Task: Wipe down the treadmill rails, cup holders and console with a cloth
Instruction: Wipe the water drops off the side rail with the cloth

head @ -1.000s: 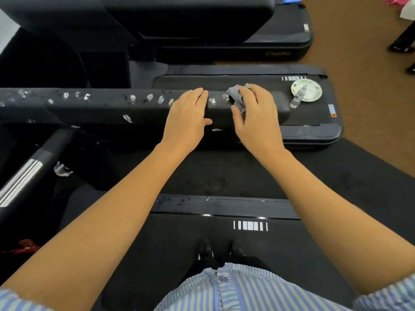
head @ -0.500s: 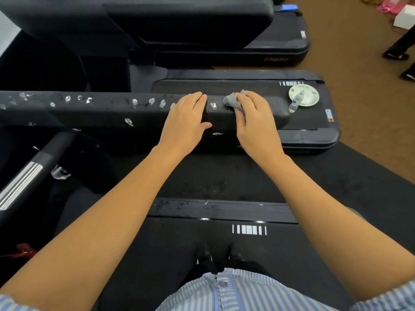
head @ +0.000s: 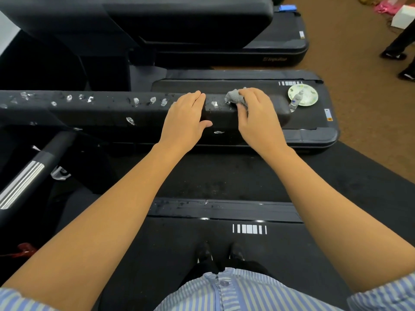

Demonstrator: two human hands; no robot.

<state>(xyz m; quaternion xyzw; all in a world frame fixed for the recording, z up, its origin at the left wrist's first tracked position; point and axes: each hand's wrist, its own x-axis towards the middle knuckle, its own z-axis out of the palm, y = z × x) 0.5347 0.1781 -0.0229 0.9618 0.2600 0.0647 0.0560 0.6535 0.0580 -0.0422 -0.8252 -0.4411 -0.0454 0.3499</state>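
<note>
Standing on a treadmill deck (head: 202, 243), both arms out to the black rail (head: 101, 111) crossing the frame. Rail top spotted with white smears (head: 135, 101), more along its left stretch. Left hand (head: 185, 118) lies flat and open on the rail, palm down, gripping nothing. Right hand (head: 258, 117) just beside it, fingers curled around a bunched grey cloth (head: 233, 97), pressing it onto the rail top near the rail's right end. Beyond, on the next treadmill's belt (head: 224, 86): plate (head: 310, 97) with a small bottle (head: 296, 101) leaning across its edge.
</note>
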